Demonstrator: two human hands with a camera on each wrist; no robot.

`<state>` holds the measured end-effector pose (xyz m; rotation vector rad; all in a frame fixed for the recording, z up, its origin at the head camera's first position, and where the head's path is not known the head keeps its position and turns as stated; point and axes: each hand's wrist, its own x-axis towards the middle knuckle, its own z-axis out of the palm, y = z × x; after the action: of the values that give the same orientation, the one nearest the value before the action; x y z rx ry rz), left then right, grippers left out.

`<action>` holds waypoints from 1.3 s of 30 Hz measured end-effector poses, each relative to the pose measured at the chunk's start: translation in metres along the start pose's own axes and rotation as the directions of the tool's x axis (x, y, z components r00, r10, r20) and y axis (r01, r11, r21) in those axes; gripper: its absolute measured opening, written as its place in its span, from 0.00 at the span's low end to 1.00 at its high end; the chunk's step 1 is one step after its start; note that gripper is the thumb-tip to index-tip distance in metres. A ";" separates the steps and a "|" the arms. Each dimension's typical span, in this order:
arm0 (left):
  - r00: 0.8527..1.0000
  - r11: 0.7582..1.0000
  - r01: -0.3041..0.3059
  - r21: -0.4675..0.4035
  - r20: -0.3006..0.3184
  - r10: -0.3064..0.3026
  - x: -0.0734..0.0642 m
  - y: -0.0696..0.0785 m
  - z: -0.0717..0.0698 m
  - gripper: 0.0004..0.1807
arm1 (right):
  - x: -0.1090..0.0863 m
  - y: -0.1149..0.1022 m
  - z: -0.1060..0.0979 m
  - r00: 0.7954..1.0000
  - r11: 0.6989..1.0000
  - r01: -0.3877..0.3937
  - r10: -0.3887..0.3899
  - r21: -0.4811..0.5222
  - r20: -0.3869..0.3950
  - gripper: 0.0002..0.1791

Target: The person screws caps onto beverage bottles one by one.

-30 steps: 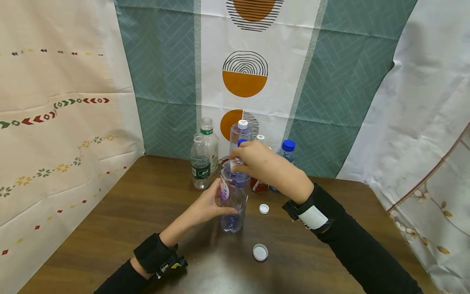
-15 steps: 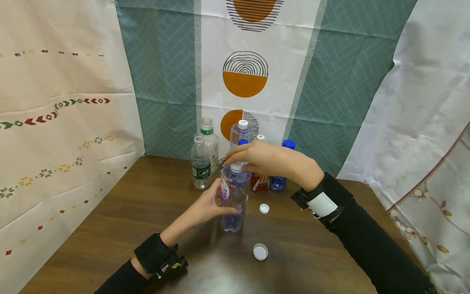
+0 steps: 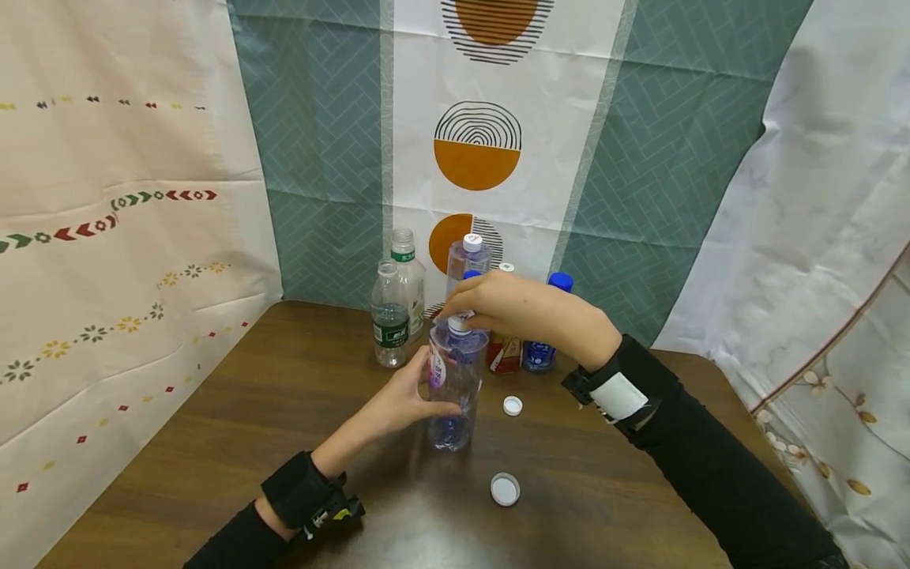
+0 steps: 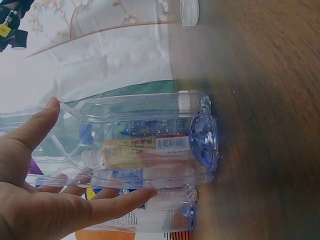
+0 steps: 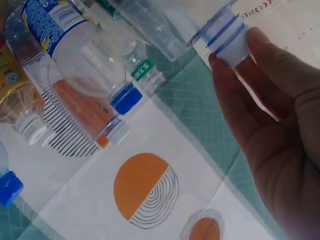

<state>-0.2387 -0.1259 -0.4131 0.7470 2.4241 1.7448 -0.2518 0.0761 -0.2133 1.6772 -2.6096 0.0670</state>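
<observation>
A clear, bluish plastic bottle [image 3: 465, 375] with a purple-and-white label stands upright on the table. My left hand [image 3: 411, 399] grips its body from the left, thumb across the near side. In the left wrist view that hand [image 4: 37, 170] reaches round the clear wall, which lets other bottles show through. At the bottle's top my right hand [image 3: 508, 304] pinches a white cap [image 3: 458, 324] between thumb and fingers. From the right wrist, the cap [image 5: 233, 51] sits at the neck, below which blue ring lines show.
Two loose white caps lie to the right, a smaller one [image 3: 512, 405] and a larger one [image 3: 505, 489] nearer me. Behind stand two uncapped bottles, one green-labelled [image 3: 390, 324] and one whitish [image 3: 411, 276], a tall white-capped bottle [image 3: 469, 261], a red-labelled bottle [image 3: 505, 356] and blue-capped bottles [image 3: 560, 282].
My right hand has turned at the cap; its fingers lifted and spread half a second ago and are drawn in closer on it now. My left hand and the bottle have stayed put.
</observation>
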 end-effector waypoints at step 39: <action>1.000 0.999 -0.002 0.038 -0.010 0.002 -0.001 -0.002 -0.001 0.52 | -0.007 0.004 0.007 1.000 0.999 0.009 -0.010 0.046 0.010 0.20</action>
<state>-0.2382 -0.1276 -0.4145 0.7464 2.4699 1.7121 -0.2525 0.0837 -0.2204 1.7091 -2.6270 0.1189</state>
